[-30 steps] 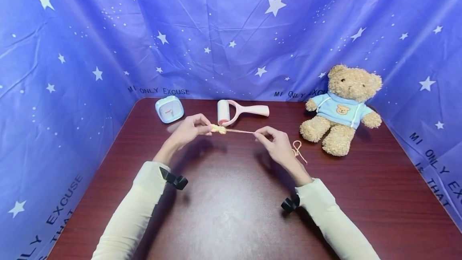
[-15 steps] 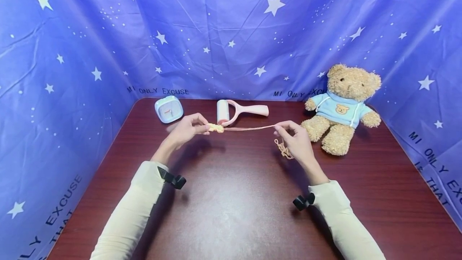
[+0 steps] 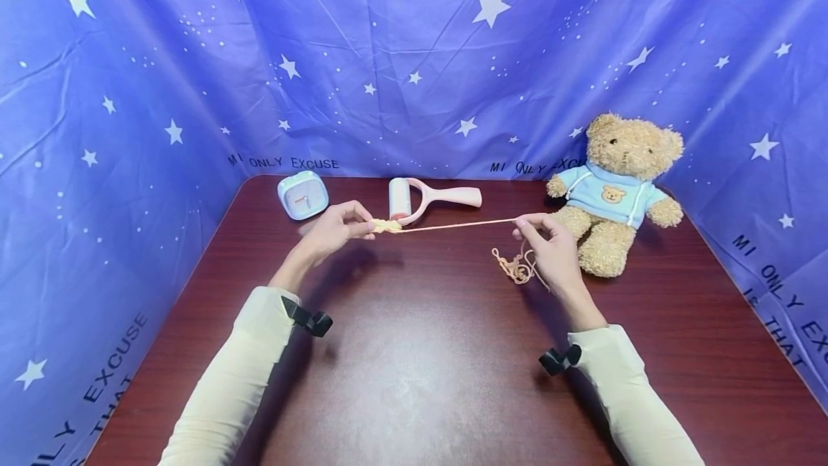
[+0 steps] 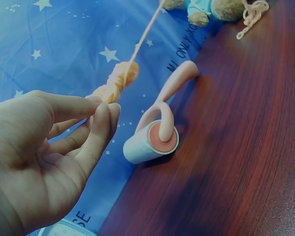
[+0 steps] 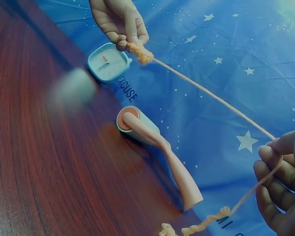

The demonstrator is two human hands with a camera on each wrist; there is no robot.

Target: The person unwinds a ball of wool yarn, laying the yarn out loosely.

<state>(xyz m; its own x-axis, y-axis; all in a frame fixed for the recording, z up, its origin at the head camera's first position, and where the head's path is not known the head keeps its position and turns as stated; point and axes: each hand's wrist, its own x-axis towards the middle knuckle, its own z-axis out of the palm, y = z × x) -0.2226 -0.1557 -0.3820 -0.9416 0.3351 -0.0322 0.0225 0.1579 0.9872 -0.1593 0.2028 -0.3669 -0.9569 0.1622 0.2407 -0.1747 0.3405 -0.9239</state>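
Between thumb and fingertips, my left hand [image 3: 333,232] pinches a small wound bundle of pale orange yarn [image 4: 117,83]. A single strand [image 3: 456,225] runs taut from the bundle to my right hand [image 3: 550,247], whose thumb and forefinger pinch it. Both hands are raised over the far half of the table. Past the right fingers the strand hangs down into a loose, curly tangle of yarn [image 3: 514,265], near the bear's legs. In the right wrist view this tail [image 5: 219,216] looks kinked and twisted.
Behind the strand lies a pink-handled lint roller [image 3: 446,198] on the dark red wooden table [image 3: 388,365]. A pale blue square clock [image 3: 302,195] stands at the back left. On the right sits a teddy bear [image 3: 611,193] in a blue top. A starry blue curtain [image 3: 401,42] surrounds the table.
My right hand has moved to the right, away from the left hand, lengthening the strand drawn between them. More of the loose tangle now shows beside it. The left hand has hardly moved.
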